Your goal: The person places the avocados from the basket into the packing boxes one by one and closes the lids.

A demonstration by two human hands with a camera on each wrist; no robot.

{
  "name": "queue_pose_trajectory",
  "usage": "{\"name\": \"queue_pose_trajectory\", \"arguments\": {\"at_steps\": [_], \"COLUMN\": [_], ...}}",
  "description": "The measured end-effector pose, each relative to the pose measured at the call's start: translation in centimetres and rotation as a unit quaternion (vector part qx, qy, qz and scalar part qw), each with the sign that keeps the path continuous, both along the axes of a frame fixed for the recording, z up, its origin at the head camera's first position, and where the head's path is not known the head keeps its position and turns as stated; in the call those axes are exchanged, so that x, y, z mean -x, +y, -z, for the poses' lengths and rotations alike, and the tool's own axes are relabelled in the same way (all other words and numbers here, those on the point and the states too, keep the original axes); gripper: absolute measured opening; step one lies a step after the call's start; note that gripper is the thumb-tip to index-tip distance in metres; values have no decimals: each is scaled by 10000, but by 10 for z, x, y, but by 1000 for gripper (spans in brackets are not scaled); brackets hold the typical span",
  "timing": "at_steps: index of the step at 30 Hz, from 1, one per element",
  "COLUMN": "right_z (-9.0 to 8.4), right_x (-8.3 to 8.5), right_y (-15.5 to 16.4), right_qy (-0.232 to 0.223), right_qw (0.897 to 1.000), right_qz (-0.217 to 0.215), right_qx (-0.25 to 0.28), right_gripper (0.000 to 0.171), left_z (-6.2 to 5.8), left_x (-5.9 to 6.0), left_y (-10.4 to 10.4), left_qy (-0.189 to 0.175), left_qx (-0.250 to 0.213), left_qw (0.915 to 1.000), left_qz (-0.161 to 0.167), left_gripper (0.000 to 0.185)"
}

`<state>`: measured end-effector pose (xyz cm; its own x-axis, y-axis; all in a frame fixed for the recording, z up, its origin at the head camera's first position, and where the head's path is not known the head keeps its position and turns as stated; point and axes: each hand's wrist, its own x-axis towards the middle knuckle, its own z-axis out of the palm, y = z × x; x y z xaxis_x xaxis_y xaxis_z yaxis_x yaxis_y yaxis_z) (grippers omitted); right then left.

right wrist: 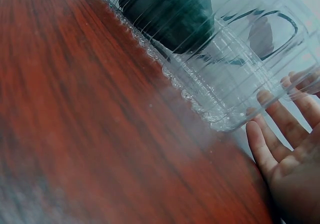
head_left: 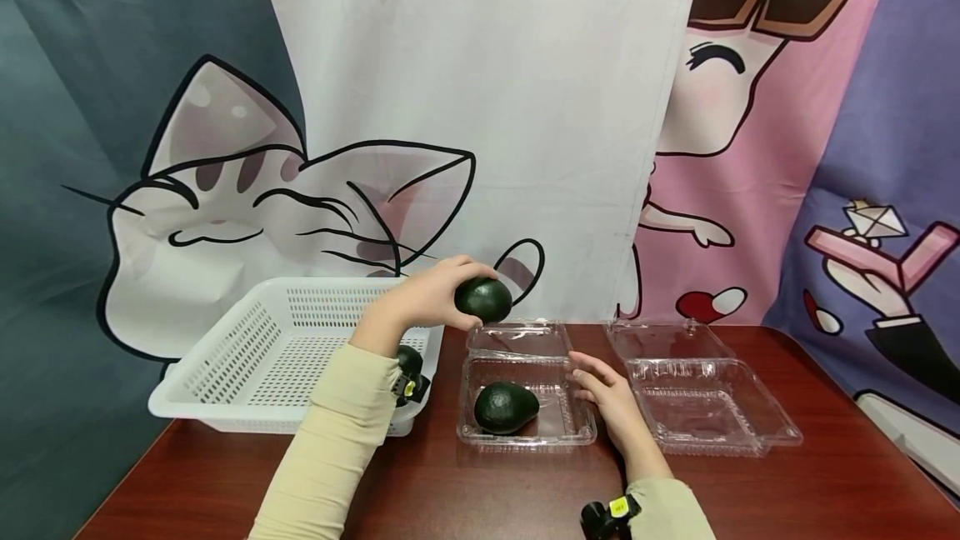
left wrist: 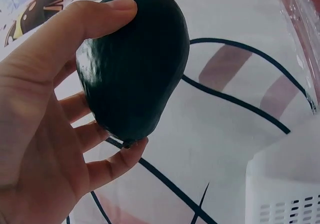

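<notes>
The fingers and thumb of the left hand (head_left: 427, 300) curl round a dark green avocado (head_left: 483, 298), thumb on its upper side and fingertips under its narrow end, as the left wrist view shows plainly; the fruit is held in the air above the back edge of an open clear plastic clamshell box (head_left: 525, 394). The right hand (head_left: 611, 402) lies with its fingers straight and relaxed, holding nothing, against the right side wall of that same box. Inside the box's tray a second avocado (head_left: 506, 407) rests on its side toward the left. To the right, close beside the hand, stands another open clamshell box (head_left: 705, 398) of the same clear plastic. To the left of the first box sits a white perforated basket (head_left: 285, 357), with one more dark avocado (head_left: 409, 357) showing just behind the left sleeve. All of these stand on a dark red-brown wooden table (head_left: 487, 490).
</notes>
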<state>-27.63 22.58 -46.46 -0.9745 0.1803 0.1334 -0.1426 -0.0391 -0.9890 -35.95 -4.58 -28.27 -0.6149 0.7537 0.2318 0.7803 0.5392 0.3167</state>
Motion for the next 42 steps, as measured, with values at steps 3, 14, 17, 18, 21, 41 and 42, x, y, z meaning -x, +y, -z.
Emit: {"name": "queue_pose_trajectory", "arguments": {"at_steps": [3, 14, 17, 18, 21, 41, 42], "right_z": [0, -1, -1, -1, -2, -1, -1], "right_x": [0, 0, 0, 0, -1, -1, -1], "right_y": [0, -1, -1, 0, 0, 0, 0], "right_qy": [-15, 4, -21, -27, -67, -14, -19], "right_qw": [10000, 10000, 10000, 10000, 10000, 10000, 10000], "right_qz": [8, 41, 25, 19, 0, 23, 23], "right_qx": [-14, -38, -21, -19, -16, -15, -12], "right_gripper": [37, 37, 37, 37, 37, 37, 37], "left_z": [0, -3, -5, -5, -5, 3, 4], "left_x": [-2, -12, -15, -17, -20, -32, -33], "left_y": [4, 13, 17, 18, 23, 47, 49], "left_qy": [22, 46, 35, 29, 66, 381, 390], "left_qx": [28, 53, 112, 141, 190, 532, 552], "left_qw": [10000, 9999, 9999, 9998, 9997, 9973, 9970], "left_qz": [81, 84, 97, 102, 148, 333, 378], "left_gripper": [63, 62, 62, 62, 63, 63, 62]}}
